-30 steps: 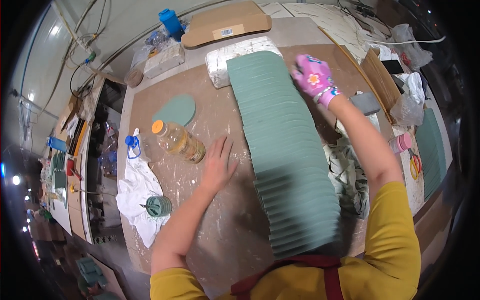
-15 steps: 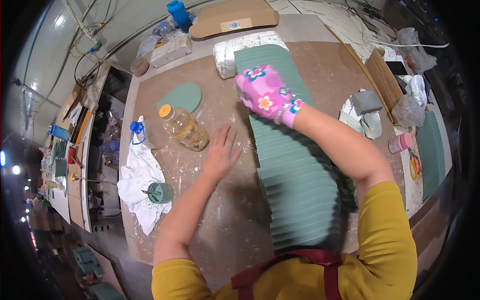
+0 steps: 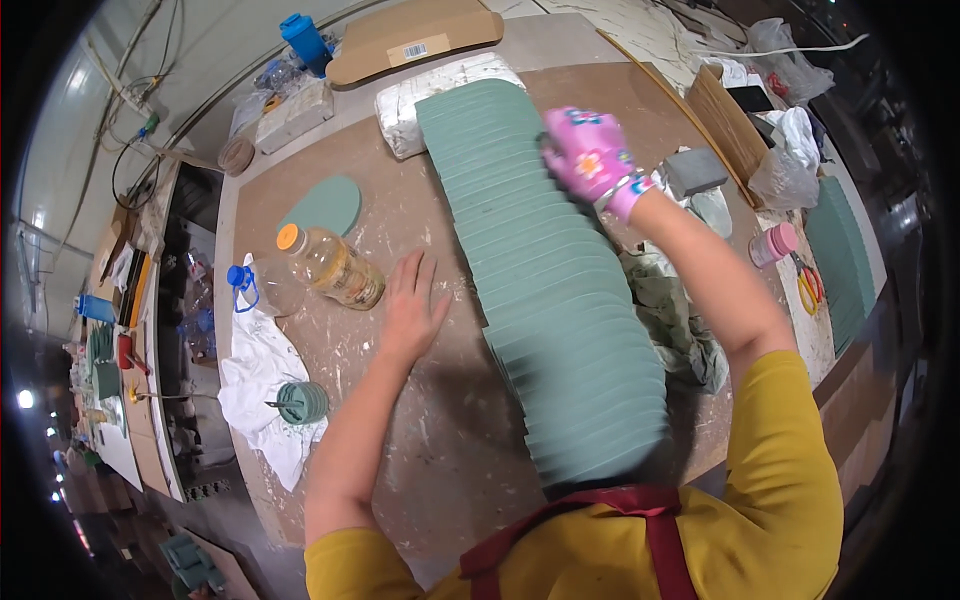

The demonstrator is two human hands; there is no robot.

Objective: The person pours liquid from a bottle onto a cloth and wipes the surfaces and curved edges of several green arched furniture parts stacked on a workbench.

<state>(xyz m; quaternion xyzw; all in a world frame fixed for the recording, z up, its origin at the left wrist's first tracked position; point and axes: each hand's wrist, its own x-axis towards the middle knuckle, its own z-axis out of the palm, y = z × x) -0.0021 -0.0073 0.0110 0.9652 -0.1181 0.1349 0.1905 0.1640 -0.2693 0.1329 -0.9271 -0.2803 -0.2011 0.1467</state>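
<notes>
A long row of thin green sheets (image 3: 545, 265), overlapping like shingles with rounded ends, runs from near my body to a white wrapped block (image 3: 447, 90) at the far side, where its far end is propped up. My right hand (image 3: 592, 160), in a pink flowered glove, is curled closed at the row's right edge near the far end; whatever it may hold is hidden. Bare, my left hand (image 3: 413, 305) lies flat on the brown board (image 3: 430, 440), fingers stretched. Beside it a bottle with an orange cap (image 3: 335, 268) lies tilted, with a green oval sheet (image 3: 322, 205) beyond.
At left, an open green jar (image 3: 300, 402) sits on a white cloth (image 3: 262, 370). A crumpled cloth (image 3: 680, 320) lies right of the row. Further right are a grey block (image 3: 695, 172), a pink-capped jar (image 3: 773, 244), scissors (image 3: 808, 287) and more green sheets (image 3: 838, 260).
My right hand has moved from on top of the row to its right edge. My left hand stays flat on the board. The whole view has shifted slightly.
</notes>
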